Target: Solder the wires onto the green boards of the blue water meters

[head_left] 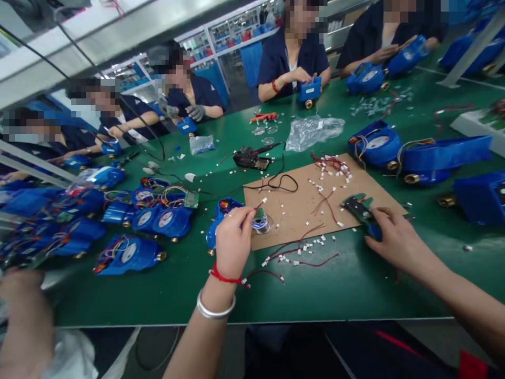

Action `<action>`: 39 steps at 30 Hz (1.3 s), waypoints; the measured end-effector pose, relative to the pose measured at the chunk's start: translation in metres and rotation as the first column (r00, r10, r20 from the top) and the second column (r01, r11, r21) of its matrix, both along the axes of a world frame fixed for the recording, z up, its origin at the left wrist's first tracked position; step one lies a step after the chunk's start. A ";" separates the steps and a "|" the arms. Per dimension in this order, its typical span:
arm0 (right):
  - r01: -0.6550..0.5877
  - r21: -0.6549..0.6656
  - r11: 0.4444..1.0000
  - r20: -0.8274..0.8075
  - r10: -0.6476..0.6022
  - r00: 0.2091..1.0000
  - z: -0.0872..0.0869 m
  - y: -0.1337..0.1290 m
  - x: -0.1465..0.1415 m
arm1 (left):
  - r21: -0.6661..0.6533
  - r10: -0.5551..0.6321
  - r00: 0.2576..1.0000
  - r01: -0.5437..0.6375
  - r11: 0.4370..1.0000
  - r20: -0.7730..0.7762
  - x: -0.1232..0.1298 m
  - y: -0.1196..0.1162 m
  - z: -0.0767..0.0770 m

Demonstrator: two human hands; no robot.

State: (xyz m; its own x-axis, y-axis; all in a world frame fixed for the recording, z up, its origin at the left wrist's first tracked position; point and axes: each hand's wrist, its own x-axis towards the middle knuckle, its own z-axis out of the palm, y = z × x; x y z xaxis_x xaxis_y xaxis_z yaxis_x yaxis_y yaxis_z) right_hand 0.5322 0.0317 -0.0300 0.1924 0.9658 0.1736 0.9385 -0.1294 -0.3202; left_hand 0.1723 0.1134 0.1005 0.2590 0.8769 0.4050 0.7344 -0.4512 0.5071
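Note:
My left hand (234,237) is closed in a pinch on a short dark red wire with a white connector (264,200) at its tip. Just beyond it stand a solder spool (260,225) and a blue meter (211,237), partly hidden by the hand. At the right edge of the cardboard sheet (292,210), my right hand (389,234) has its fingers around the handle of a dark green wire stripper (359,208), whose jaws point left. Red wires with white connectors (300,259) lie on the cardboard and in front of it.
Blue meters (128,255) crowd the left of the green table (165,297), with more (374,145) at the right. A soldering iron holder (250,158) and plastic bags (313,132) lie beyond. Co-workers (294,63) sit opposite; a blurred arm (26,310) is at the near left.

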 end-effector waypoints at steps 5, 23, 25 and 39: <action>0.085 -0.196 0.977 -0.628 -0.192 0.754 0.050 0.008 0.015 | -0.120 0.079 0.993 -0.068 0.990 0.088 -0.003 -0.001 -0.001; -0.588 0.071 0.806 -0.784 0.409 0.467 0.100 0.061 -0.183 | -0.361 0.068 0.925 0.078 0.929 0.373 0.002 -0.004 -0.003; -0.556 0.103 0.825 -0.750 0.432 0.501 0.101 0.061 -0.190 | -0.338 0.051 0.937 0.074 0.938 0.347 0.002 -0.004 -0.002; -0.378 -0.062 0.924 -0.708 0.226 0.669 0.098 0.059 -0.198 | -0.297 0.006 0.940 0.102 0.950 0.341 0.006 -0.006 -0.010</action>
